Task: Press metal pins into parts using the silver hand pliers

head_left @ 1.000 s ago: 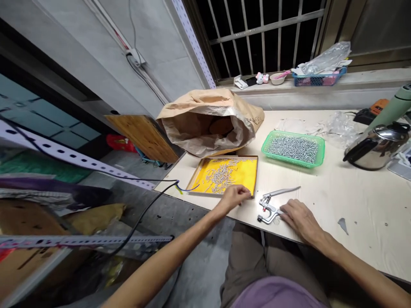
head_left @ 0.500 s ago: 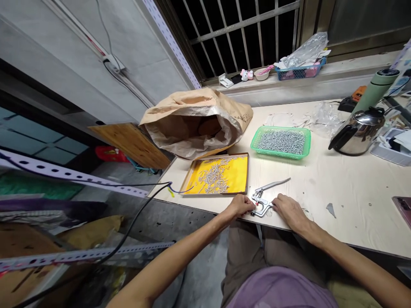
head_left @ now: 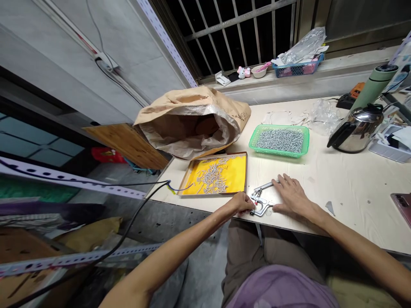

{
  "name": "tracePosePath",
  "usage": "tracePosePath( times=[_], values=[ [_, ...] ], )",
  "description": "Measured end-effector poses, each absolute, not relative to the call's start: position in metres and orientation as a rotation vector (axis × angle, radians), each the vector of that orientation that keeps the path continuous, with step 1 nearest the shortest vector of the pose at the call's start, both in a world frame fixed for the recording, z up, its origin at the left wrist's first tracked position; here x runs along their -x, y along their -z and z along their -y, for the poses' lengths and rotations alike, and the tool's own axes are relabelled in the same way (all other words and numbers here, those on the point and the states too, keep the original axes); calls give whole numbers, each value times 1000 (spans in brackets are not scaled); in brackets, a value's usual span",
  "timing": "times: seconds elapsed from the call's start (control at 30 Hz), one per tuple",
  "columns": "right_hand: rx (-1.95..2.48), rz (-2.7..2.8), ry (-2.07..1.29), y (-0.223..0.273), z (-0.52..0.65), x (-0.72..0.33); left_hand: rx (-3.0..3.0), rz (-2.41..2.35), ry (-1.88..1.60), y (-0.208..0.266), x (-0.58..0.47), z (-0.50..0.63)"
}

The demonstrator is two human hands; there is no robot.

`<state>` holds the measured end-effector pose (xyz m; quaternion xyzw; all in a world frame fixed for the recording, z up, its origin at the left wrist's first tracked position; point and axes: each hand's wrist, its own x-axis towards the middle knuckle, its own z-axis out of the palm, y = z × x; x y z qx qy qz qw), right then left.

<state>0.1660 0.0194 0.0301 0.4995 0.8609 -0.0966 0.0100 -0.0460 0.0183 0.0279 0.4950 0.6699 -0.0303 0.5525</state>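
A pair of silver hand-press pliers (head_left: 263,206) with a C-shaped jaw and a spring lies on the table near the front edge. My left hand (head_left: 241,202) is closed in a pinch at the jaw end; whatever is between the fingertips is too small to make out. My right hand (head_left: 291,194) is open over the handle ends, fingers spread on the upper handle and thumb by the lower one. To the left, a shallow tray (head_left: 246,173) with a yellow base holds many small metal pins (head_left: 214,177). Similar metal pieces (head_left: 281,140) fill a green plastic basket (head_left: 278,154).
A large brown paper sack (head_left: 192,100) lies with its mouth facing me behind the tray. At right stand a steel kettle (head_left: 359,130) and a green flask (head_left: 377,85). A phone (head_left: 403,201) lies at the right edge. A black cable (head_left: 135,222) hangs at left.
My right hand has lifted from the lower handle and spread its fingers over onto the upper handle. My left hand stays pinched at the jaw.
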Motion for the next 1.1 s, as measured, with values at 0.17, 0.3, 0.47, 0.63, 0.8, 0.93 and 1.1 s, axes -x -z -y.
tracePosePath(
  times=[0.17, 0.3, 0.47, 0.63, 0.8, 0.93, 1.1],
  values=[
    [-1516, -2621, 309, -40, -26, -161, -1166, -1570, 82, -27, 47, -18],
    [-1516, -2620, 307, -42, -21, -158, -1156, -1560, 74, -23, 49, -19],
    [-1531, -2655, 342, -40, -17, -157, -1232, -1609, 123, -29, 47, -14],
    [-1524, -2678, 337, -41, -12, -153, -1936, -1789, 38, -39, 32, 4],
    [-1508, -2707, 372, -39, -9, -159, -2475, -1328, -135, -26, 11, 2],
    [-1530, -2643, 399, -36, -9, -170, -2538, -1149, -80, -17, 4, -14],
    [-1497, -2608, 350, -42, -11, -173, -2582, -1146, 77, -23, -4, -21]
  ],
)
